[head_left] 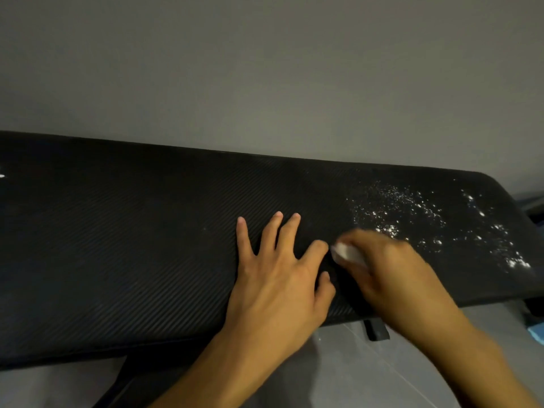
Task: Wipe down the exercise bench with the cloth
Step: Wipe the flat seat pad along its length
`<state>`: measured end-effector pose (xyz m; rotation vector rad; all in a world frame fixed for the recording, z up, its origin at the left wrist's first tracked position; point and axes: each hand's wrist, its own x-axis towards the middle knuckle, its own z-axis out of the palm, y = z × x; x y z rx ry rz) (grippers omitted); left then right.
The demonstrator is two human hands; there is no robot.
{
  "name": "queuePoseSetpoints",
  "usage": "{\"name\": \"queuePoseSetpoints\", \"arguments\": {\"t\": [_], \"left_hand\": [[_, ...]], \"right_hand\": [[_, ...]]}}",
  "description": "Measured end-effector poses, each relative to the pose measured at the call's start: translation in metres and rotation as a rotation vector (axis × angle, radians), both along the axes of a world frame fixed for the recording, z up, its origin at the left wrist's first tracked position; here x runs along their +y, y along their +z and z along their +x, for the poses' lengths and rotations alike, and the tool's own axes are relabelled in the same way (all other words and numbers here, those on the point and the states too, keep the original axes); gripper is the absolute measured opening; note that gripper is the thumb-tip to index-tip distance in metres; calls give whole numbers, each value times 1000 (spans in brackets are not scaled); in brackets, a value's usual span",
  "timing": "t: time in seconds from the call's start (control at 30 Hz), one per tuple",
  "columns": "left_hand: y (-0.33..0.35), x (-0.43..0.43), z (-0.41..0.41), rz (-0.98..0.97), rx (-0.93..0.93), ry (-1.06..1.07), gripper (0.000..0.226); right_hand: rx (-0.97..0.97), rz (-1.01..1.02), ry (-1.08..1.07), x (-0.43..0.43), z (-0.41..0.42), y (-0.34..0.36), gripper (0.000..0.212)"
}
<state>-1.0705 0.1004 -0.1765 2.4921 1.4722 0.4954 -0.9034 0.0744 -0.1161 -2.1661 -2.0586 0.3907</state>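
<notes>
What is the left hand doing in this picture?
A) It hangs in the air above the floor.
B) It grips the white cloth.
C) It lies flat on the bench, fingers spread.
C: the left hand rests open on the bench, while the right hand holds the cloth.

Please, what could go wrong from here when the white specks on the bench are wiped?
1. The cloth shows only as a small wad in the right hand; it may smear the white specks across the bench.
2. The specks lie near the bench's right end; a stroke may push them onto the floor.
</notes>
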Motion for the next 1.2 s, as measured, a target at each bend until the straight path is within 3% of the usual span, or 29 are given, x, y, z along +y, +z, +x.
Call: {"name": "queuePoseSetpoints", "arguments": {"t": [0.1,0.3,0.47,0.7,0.93,1.07,1.2], "left_hand": [[-1,0,1,2,9,2,37],[1,-1,1,-28,21,-7,37],[1,0,0,-18,18,-10,38],[2,0,1,-16,72,-18,42],[1,-2,6,27,94,-13,45],[3,-12,17,76,106,33,36],[6,-11,43,35,107,58,39]], "right_hand": [[43,-16,-59,-25,10,-1,26],[-35,179,-117,11,4,-20,19],[-42,121,-13,-43,-5,-14,23],[-55,220,-207,-23,18,-23,20],[11,151,-126,-74,21,-16,19],[-78,167,-53,-46,33,-16,25],[-46,191,-49,6,52,-14,24]]}}
